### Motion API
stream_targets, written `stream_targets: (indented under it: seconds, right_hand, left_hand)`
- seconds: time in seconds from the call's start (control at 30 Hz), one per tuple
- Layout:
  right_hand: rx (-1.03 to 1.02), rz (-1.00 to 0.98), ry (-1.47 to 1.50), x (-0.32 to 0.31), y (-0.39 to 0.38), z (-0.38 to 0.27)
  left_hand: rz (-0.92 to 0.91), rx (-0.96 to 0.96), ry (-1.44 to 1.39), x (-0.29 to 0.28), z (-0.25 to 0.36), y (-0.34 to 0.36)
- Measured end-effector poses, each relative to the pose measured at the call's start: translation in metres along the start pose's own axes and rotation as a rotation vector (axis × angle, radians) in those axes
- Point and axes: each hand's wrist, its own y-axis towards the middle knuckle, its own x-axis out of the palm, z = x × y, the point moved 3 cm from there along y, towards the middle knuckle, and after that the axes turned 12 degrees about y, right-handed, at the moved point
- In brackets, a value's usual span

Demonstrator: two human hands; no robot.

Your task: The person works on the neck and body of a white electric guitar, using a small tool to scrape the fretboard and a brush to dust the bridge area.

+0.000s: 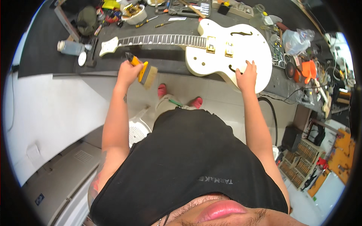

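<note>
A white hollow-body electric guitar (245,41) without strings lies face up across the dark workbench, its neck (158,40) pointing left. Gold pickups and two f-holes show on its top. My right hand (247,76) rests on the lower part of the guitar body with the fingers spread. In my left hand (129,72) is a wide paintbrush (144,73) with a yellow and black handle and pale bristles, held by the handle near the bench's front edge, below the guitar neck. Its bristles hang past that edge, apart from the guitar.
At the bench's left stand a clear bottle (70,48) and a round white lid (82,59). Screwdrivers (147,22) and a white tub (134,15) lie behind the neck. Right of the body are a plastic bag (297,40), an orange container (309,71) and loose tools.
</note>
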Motion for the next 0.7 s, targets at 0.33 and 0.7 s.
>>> stream_targets:
  seconds: [0.33, 0.7]
  right_hand:
    - [-0.305, -0.176, -0.146, 0.084, -0.014, -0.171]
    - [-0.115, -0.225, -0.344, 0.107, -0.018, -0.199]
  left_hand:
    - [-0.587, -0.218, 0.63, 0.029, -0.196, -0.129]
    - [-0.704, -0.512, 0.338, -0.026, -0.351, -0.148]
